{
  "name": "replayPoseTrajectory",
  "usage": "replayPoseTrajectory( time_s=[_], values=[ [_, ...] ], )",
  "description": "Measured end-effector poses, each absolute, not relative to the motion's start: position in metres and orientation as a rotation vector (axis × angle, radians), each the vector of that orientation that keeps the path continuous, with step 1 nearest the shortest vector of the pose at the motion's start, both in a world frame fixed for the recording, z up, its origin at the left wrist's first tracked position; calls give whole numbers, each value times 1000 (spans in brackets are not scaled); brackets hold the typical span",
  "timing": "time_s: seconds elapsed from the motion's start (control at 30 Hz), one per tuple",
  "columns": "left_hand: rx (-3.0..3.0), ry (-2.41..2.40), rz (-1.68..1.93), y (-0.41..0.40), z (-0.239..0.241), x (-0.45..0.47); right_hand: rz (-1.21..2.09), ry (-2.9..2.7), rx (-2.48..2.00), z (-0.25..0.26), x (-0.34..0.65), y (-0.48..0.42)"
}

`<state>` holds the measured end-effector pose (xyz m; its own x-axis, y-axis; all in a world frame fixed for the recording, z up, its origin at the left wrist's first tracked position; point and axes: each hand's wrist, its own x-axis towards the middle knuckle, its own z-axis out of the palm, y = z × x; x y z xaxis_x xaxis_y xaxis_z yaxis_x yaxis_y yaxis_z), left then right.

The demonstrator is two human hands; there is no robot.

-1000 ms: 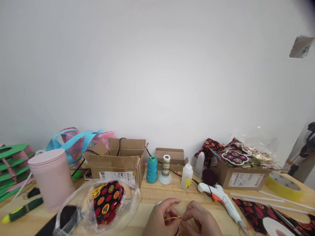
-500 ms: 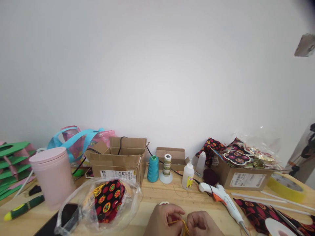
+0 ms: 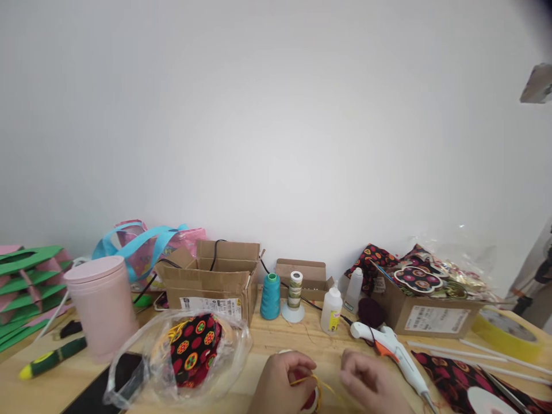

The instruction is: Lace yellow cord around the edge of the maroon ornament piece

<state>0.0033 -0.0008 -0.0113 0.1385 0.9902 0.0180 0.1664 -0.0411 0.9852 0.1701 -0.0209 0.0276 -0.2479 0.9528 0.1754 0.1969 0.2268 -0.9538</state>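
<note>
At the bottom middle, my left hand (image 3: 287, 382) is curled around a small red piece with a pale edge (image 3: 311, 401), mostly hidden by the fingers. A thin yellow cord (image 3: 321, 384) passes through its fingers and trails loosely to the right. My right hand (image 3: 371, 382) is a short way to the right, fingers bent and slightly blurred; whether the cord reaches into them I cannot make out. Behind my left hand, a pale rounded edge just shows on the table. The white glue gun (image 3: 399, 353) lies right of my right hand.
A clear plastic bag with patterned fabric (image 3: 196, 351) lies to the left, near a pink lidded tumbler (image 3: 101, 310). Behind stand a teal thread cone (image 3: 270, 298), a glue bottle (image 3: 332, 310) and cardboard boxes (image 3: 211, 282). Scissors (image 3: 502, 388) rest on patterned cloth at right.
My right hand has moved away to the right from my left hand, widening the gap. The yellow cord now stretches out loosely between them. The view has shifted slightly.
</note>
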Motion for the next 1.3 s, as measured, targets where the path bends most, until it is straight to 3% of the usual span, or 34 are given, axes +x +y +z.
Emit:
replayPoseTrajectory(
  time_s=[0.1, 0.27, 0.87, 1.3],
  values=[
    [1427, 1178, 1028, -2, -7, 5, 713, -1900, -1177, 14, 157, -15],
    [1454, 1171, 992, -4, -2, 6, 609, -2089, -1278, 3, 158, -12],
    [1462, 1309, 852, -4, -2, 7, 931, -1701, -1313, -4, 159, -8],
    [1381, 1306, 908, 0, -6, 6, 838, -1626, -1377, 8, 164, -10]
  ],
)
